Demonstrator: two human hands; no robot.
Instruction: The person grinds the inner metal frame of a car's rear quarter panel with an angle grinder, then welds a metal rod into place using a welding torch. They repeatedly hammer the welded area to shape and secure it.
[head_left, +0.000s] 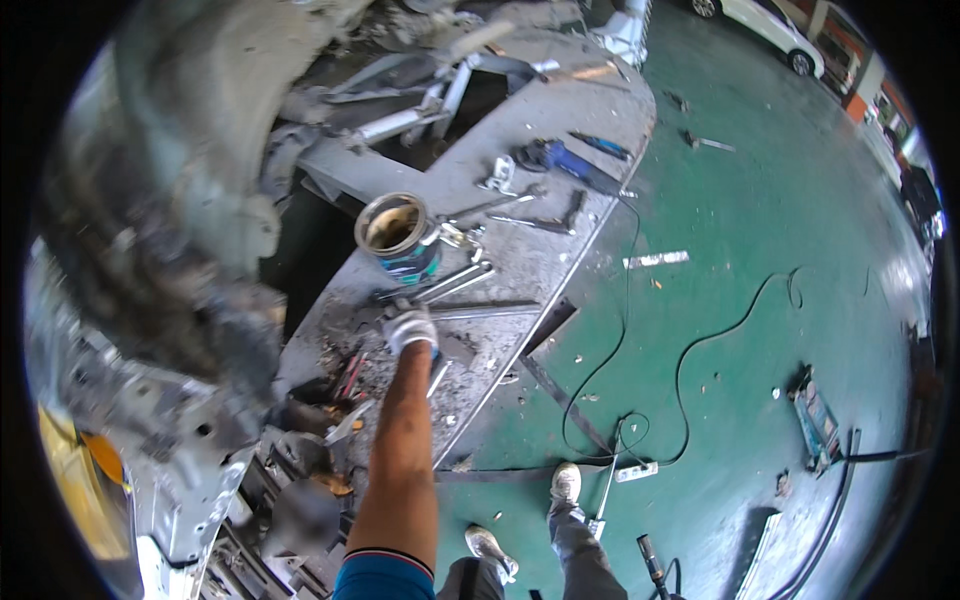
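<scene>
The gloved left hand (408, 326), too indistinct to tell whether spread or pinching, is at the left end of a long metal bar (490, 311) on the grey platform (515, 258), near an open can (408, 264).

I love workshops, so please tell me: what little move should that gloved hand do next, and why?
Perhaps lift the gloved hand slowly, straight up, since it is down at the cluttered grey bench, with the long metal bar at its right and the open can close beyond. A careless swipe could knock either.
</scene>
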